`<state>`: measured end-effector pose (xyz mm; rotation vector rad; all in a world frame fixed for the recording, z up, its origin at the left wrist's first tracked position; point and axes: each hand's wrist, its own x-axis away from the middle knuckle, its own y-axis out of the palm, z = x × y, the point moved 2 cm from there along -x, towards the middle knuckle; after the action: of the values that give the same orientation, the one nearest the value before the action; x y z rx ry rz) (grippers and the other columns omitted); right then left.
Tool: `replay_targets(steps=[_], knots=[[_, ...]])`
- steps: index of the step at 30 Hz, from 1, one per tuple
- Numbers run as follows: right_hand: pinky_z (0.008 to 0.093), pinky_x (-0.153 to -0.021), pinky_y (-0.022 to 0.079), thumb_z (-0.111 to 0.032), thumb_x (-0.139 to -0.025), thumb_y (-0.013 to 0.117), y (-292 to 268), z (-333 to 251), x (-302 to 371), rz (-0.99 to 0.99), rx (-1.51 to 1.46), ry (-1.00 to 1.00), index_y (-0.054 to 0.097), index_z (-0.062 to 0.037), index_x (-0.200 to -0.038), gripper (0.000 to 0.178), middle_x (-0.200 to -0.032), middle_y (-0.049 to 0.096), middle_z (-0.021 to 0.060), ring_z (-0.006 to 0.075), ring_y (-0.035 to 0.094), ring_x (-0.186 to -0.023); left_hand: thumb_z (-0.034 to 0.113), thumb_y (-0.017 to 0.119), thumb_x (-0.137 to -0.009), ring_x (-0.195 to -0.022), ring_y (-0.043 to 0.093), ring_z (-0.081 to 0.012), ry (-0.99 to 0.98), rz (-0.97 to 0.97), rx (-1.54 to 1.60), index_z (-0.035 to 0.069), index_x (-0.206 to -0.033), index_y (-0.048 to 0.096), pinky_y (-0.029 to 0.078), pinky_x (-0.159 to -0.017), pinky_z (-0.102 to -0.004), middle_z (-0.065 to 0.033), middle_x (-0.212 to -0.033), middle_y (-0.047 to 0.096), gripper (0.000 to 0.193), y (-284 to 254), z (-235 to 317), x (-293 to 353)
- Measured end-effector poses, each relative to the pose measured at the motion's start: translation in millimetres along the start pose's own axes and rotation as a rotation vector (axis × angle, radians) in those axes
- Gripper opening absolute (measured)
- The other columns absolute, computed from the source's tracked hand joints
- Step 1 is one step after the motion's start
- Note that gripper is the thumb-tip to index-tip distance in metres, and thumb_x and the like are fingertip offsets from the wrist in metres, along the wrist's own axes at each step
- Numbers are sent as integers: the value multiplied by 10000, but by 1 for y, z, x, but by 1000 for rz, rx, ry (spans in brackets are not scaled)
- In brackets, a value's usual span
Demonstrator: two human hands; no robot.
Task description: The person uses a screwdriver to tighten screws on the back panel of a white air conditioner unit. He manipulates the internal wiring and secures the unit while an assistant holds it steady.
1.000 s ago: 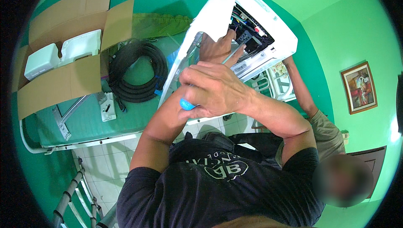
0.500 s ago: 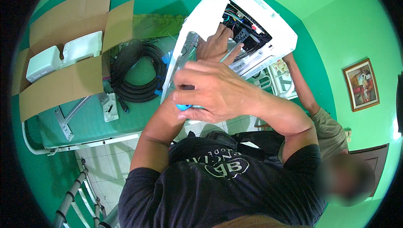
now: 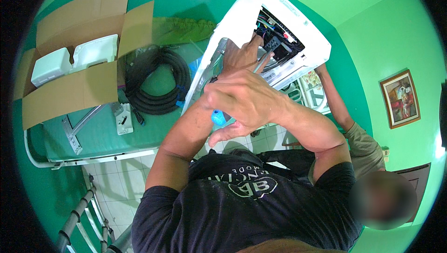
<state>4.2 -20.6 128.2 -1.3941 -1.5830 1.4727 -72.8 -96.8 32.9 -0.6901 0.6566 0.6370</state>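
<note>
My right hand (image 3: pixel 247 97) curls loosely around a blue-handled screwdriver (image 3: pixel 218 117), thumb stretched clear, the shaft angled toward the wiring compartment (image 3: pixel 279 43) of the white air-conditioner indoor unit (image 3: pixel 307 26) just beyond it. My left hand (image 3: pixel 240 57) reaches into that opening, perhaps to guide the tip (whether it pinches anything I cannot tell), and its forearm crowds the space beneath my right. Right of both, a co-worker's hand (image 3: pixel 321 68) seemingly braces the unit; left lies coiled black hose (image 3: pixel 158 108).
</note>
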Motion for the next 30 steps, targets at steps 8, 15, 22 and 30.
replay_targets(steps=[8,15,22,30], knots=[[427,-647,477,-350,-799,853,-3,-5,1,-25,36,-62,626,-62,-974,406,-960,575,104,333,594,-752,424,809,-880,-999,561,-319,-46,-62,-3,63,-1043,680,492,-846,-493,-86,-1045,629,416,-2,-2,0],[460,-661,519,-443,-868,783,3,-3,-2,107,80,-114,623,-68,-948,415,-932,582,93,323,637,-773,444,799,-890,-1025,568,-322,-76,-109,-11,60,-1056,686,504,-847,-502,-88,-1075,632,433,-2,-1,-1],[468,-683,518,-367,-832,806,2,0,1,66,43,-117,652,-75,-989,366,-924,591,92,324,644,-831,440,797,-888,-1022,570,-327,-15,-36,-28,56,-1041,689,500,-857,-495,-95,-1071,634,427,-4,3,0],[455,-703,516,-306,-842,830,-3,-2,2,-7,-1,-47,640,-40,-983,356,-1012,608,131,360,625,-806,399,802,-889,-1014,568,-321,-9,-60,10,54,-1049,686,495,-866,-485,-98,-1065,632,398,-10,2,0]])
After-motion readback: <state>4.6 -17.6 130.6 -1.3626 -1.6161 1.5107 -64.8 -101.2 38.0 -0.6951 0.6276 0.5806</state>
